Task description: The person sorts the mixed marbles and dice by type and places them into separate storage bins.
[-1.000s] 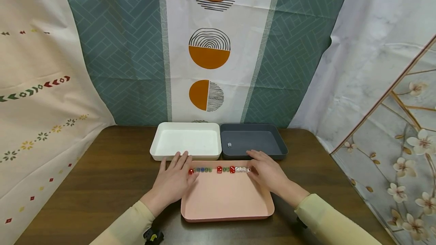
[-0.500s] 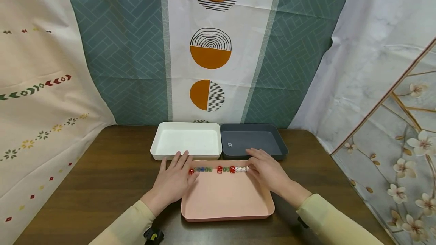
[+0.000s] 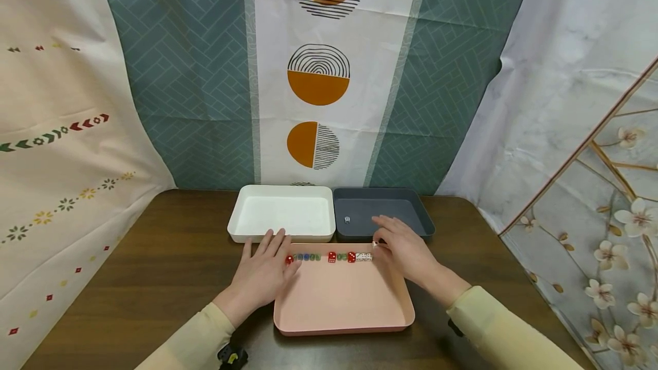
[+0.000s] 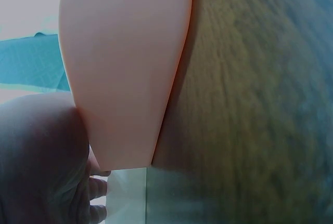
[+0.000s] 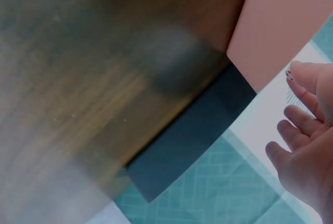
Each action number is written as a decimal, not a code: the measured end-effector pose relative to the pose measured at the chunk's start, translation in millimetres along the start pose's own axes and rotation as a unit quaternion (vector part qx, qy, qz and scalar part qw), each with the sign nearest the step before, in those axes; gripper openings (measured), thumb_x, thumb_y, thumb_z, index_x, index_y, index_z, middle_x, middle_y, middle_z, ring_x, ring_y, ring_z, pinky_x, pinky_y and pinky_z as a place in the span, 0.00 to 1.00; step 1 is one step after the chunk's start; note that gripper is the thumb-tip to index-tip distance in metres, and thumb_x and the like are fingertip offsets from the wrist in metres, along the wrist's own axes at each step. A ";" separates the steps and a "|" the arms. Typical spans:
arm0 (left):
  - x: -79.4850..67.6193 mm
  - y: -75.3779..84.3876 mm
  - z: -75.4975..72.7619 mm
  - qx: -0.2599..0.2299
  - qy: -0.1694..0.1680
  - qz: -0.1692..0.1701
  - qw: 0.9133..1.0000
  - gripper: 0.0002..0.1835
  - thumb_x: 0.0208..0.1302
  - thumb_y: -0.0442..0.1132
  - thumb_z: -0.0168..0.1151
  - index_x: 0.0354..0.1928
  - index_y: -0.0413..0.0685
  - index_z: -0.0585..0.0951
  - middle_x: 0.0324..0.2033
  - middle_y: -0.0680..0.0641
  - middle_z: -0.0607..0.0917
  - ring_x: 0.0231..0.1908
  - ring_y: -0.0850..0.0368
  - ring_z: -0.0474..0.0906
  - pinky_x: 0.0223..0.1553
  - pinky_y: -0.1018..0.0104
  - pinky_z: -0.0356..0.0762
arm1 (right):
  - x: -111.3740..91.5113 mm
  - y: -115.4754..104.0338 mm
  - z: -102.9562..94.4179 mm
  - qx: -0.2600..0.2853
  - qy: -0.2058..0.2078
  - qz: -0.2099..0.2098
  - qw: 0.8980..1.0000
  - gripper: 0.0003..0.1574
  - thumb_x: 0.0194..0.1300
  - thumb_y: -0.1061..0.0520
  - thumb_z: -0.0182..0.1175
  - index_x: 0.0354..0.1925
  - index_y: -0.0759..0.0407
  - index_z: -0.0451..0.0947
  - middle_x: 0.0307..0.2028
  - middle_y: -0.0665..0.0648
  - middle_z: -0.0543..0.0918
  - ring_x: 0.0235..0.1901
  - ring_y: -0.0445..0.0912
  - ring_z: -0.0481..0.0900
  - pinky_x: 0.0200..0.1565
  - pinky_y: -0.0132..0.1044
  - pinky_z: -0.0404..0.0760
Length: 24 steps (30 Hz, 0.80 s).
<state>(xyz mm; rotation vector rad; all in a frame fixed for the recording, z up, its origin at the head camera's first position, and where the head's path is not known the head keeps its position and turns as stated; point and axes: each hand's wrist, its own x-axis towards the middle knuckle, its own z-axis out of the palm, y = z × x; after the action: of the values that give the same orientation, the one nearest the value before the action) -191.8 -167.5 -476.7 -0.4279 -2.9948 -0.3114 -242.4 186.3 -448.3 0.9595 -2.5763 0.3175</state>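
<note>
My right hand [image 3: 406,250] pinches a white die [image 5: 289,75] between thumb and forefinger, above the far right corner of the pink tray [image 3: 344,301]. In the head view, fingers partly cover that die. My left hand [image 3: 261,272] rests at the tray's left rim, fingers extended. Along the tray's far side runs a row: a red die [image 3: 289,259] by my left thumb, several small green and blue round pieces [image 3: 307,257], a second red die [image 3: 332,257], green round pieces [image 3: 341,257], a third red die [image 3: 352,257] and several white dice [image 3: 364,257].
Behind the pink tray stand a white tray [image 3: 280,210] on the left and a dark grey tray [image 3: 398,210] on the right, side by side. One small white die [image 3: 347,220] lies in the dark tray. Brown wooden table [image 3: 190,244] surrounds them, with hanging cloths behind.
My right hand has lifted the white die from the right end of the row and moved slightly away from me, toward the dark tray. The left hand has stayed still.
</note>
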 end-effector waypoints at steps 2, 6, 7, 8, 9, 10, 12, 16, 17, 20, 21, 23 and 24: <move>-0.4 0.2 -0.3 -0.001 -0.002 0.000 1.000 0.41 0.86 0.62 0.53 0.85 0.40 0.66 0.84 0.37 0.63 0.85 0.34 0.53 0.78 0.22 0.44 | 2.3 1.5 -1.1 0.006 0.002 0.000 1.000 0.12 0.65 0.63 0.81 0.43 0.59 0.87 0.71 0.67 0.81 0.75 0.64 0.74 0.77 0.61 0.67; -1.2 0.6 -1.1 0.000 -0.001 0.001 1.000 0.40 0.86 0.61 0.54 0.84 0.40 0.67 0.84 0.37 0.63 0.85 0.35 0.53 0.78 0.22 0.45 | 7.2 4.4 -3.1 0.011 0.006 -0.004 1.000 0.10 0.67 0.65 0.79 0.44 0.59 0.87 0.70 0.68 0.81 0.75 0.64 0.74 0.77 0.61 0.67; -1.4 0.8 -1.4 0.000 -0.001 0.001 1.000 0.40 0.86 0.61 0.53 0.84 0.40 0.67 0.84 0.37 0.63 0.85 0.35 0.53 0.78 0.22 0.45 | 8.3 5.4 -3.0 0.010 0.007 -0.006 1.000 0.10 0.67 0.65 0.79 0.44 0.59 0.87 0.70 0.69 0.81 0.75 0.65 0.75 0.77 0.61 0.68; -1.6 0.8 -1.4 0.000 0.001 0.002 1.000 0.40 0.86 0.61 0.54 0.84 0.40 0.67 0.84 0.37 0.64 0.85 0.34 0.54 0.78 0.22 0.46 | 9.3 6.4 -2.8 0.009 0.008 -0.008 1.000 0.10 0.67 0.66 0.79 0.44 0.59 0.87 0.70 0.69 0.81 0.74 0.65 0.75 0.76 0.62 0.69; -1.6 0.8 -1.3 0.001 0.000 0.002 1.000 0.40 0.86 0.61 0.54 0.84 0.40 0.67 0.84 0.37 0.64 0.85 0.34 0.54 0.78 0.22 0.46 | 10.3 7.4 -2.5 0.008 0.008 -0.009 1.000 0.10 0.67 0.65 0.79 0.44 0.59 0.87 0.70 0.69 0.81 0.74 0.65 0.75 0.76 0.62 0.69; -1.8 0.8 -1.4 0.001 0.000 0.002 1.000 0.40 0.86 0.61 0.54 0.84 0.40 0.67 0.84 0.37 0.64 0.85 0.34 0.54 0.78 0.22 0.46 | 11.4 8.2 -2.1 0.006 0.009 -0.009 1.000 0.10 0.67 0.65 0.79 0.44 0.59 0.87 0.70 0.69 0.81 0.74 0.65 0.75 0.76 0.62 0.69; -1.7 0.6 -1.0 0.001 -0.002 0.001 1.000 0.40 0.86 0.61 0.53 0.84 0.40 0.67 0.84 0.37 0.63 0.85 0.35 0.54 0.78 0.22 0.46 | 14.0 9.4 -1.3 0.004 0.011 -0.008 1.000 0.11 0.67 0.64 0.79 0.44 0.59 0.87 0.70 0.69 0.81 0.73 0.65 0.76 0.75 0.62 0.71; -1.0 0.2 -0.2 0.001 -0.003 -0.001 1.000 0.40 0.86 0.62 0.53 0.85 0.40 0.66 0.84 0.37 0.63 0.85 0.35 0.53 0.78 0.22 0.45 | 21.1 10.8 -0.9 0.002 0.009 0.007 1.000 0.11 0.68 0.62 0.79 0.44 0.58 0.87 0.70 0.68 0.81 0.73 0.65 0.76 0.73 0.62 0.73; -0.7 0.1 0.0 0.000 -0.002 -0.001 1.000 0.40 0.86 0.62 0.53 0.84 0.40 0.67 0.84 0.37 0.63 0.85 0.34 0.53 0.78 0.22 0.45 | 23.4 11.2 -0.9 0.001 0.008 0.011 1.000 0.11 0.68 0.62 0.79 0.44 0.58 0.87 0.70 0.68 0.81 0.73 0.65 0.77 0.72 0.62 0.74; -0.6 0.0 0.6 0.000 0.000 -0.001 1.000 0.40 0.86 0.62 0.53 0.84 0.40 0.67 0.84 0.37 0.63 0.85 0.34 0.54 0.78 0.22 0.46 | 30.3 12.4 -1.2 -0.002 0.003 0.022 1.000 0.10 0.68 0.60 0.79 0.45 0.58 0.87 0.70 0.67 0.81 0.73 0.65 0.77 0.70 0.62 0.77; -0.7 -0.1 0.7 0.001 0.000 -0.001 1.000 0.40 0.86 0.62 0.53 0.84 0.40 0.67 0.84 0.37 0.63 0.85 0.34 0.54 0.78 0.22 0.46 | 32.8 12.7 -1.3 -0.003 0.001 0.025 1.000 0.10 0.69 0.60 0.79 0.45 0.58 0.87 0.71 0.67 0.81 0.73 0.65 0.77 0.69 0.62 0.77; -1.0 -0.1 0.6 0.002 0.000 0.000 1.000 0.40 0.86 0.62 0.53 0.85 0.40 0.67 0.84 0.37 0.63 0.85 0.35 0.54 0.78 0.22 0.46 | 37.6 13.4 -1.0 -0.003 -0.005 0.033 0.999 0.10 0.69 0.59 0.79 0.45 0.57 0.87 0.71 0.67 0.81 0.73 0.64 0.77 0.68 0.61 0.79; -1.4 0.0 0.4 0.002 0.003 0.001 1.000 0.40 0.86 0.61 0.53 0.84 0.40 0.67 0.84 0.37 0.64 0.84 0.34 0.54 0.78 0.22 0.46 | 40.0 13.8 -0.7 -0.003 -0.008 0.037 0.999 0.10 0.70 0.59 0.79 0.45 0.57 0.87 0.71 0.66 0.81 0.73 0.64 0.77 0.68 0.61 0.79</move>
<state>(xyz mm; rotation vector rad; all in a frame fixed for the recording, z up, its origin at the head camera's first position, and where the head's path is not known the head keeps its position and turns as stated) -190.6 -167.8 -477.2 -0.4300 -2.9890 -0.3070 -279.4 173.5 -432.1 0.8690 -2.6311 0.3217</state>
